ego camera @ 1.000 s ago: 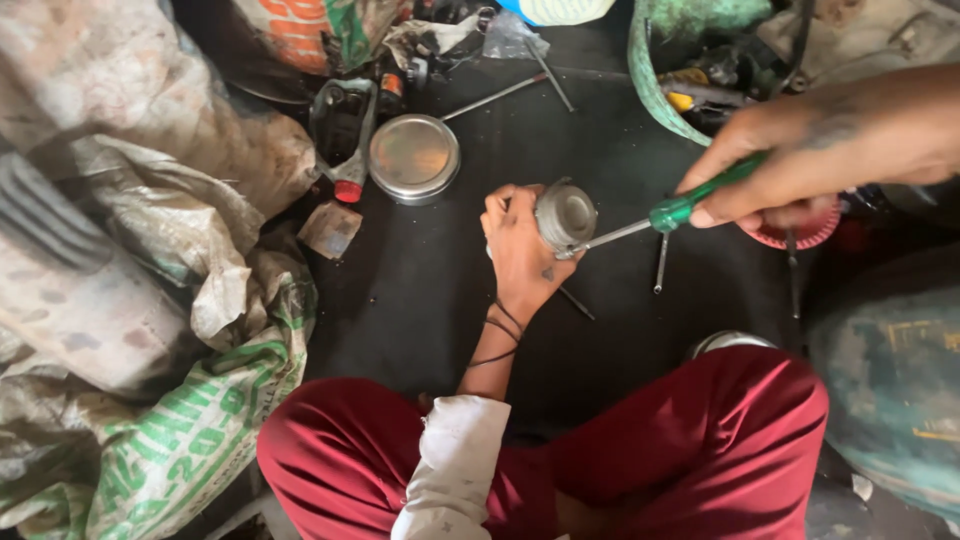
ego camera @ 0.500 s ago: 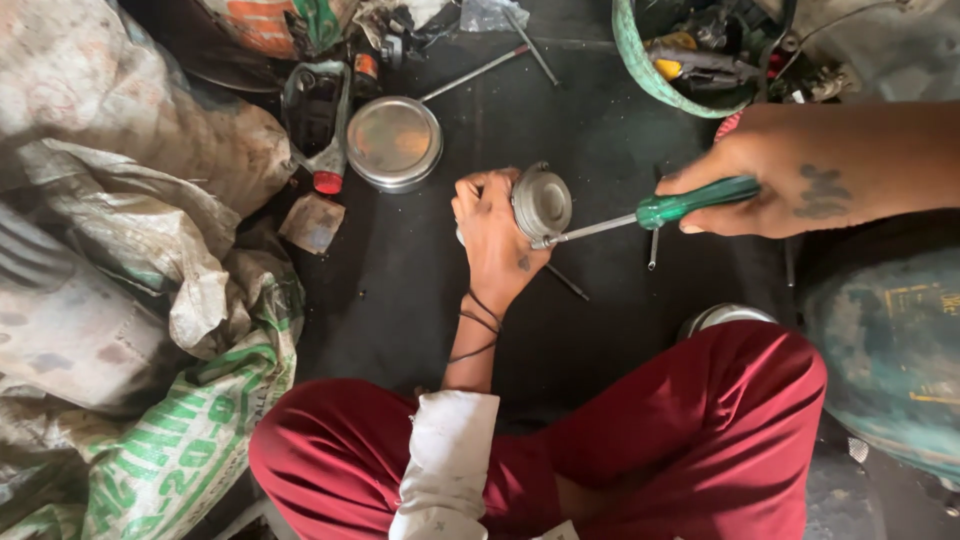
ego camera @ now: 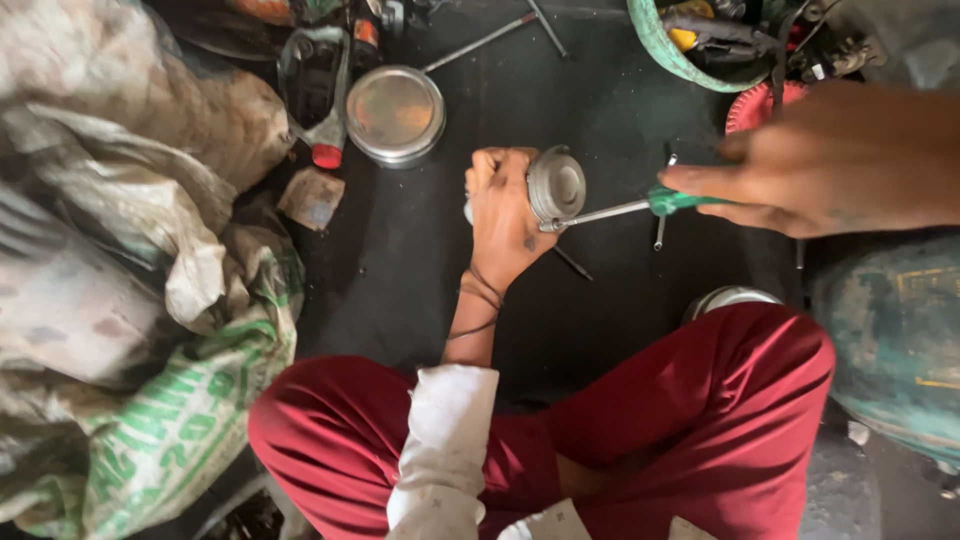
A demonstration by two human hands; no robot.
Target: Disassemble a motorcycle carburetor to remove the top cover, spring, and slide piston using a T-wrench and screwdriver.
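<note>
A big white woven plastic sack with green printing (ego camera: 170,420) is lying crumpled at the left, beside the red-trousered knee. Above it, dirty grey sacks (ego camera: 110,170) are piling up against each other.

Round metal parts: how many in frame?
3. One metal cylinder in the left hand; one flat tin lid on the floor; one rim behind the knee. Others may be hidden.

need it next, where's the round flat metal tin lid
In the head view, the round flat metal tin lid lies on the dark floor at upper centre-left, beside a red-capped tool, up and left of the left hand.
</note>
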